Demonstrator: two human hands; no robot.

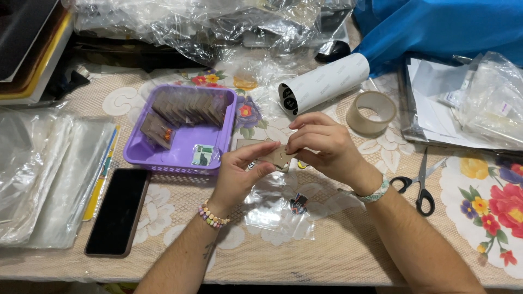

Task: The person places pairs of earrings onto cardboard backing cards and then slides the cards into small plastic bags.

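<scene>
Both hands pinch brown card (277, 156)

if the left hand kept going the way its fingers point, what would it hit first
The left hand points up and right, so it would first meet the brown card it already touches, then the right hand just behind it.

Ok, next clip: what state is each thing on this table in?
Left hand: fingers pinching the small brown card.
Right hand: fingers gripping the same card from above.
Purple basket: upright, part filled with bagged cards.
Phone: screen dark, lying flat.
Scissors: closed, flat.
Tape roll: lying flat.
White roll: on its side.
</scene>
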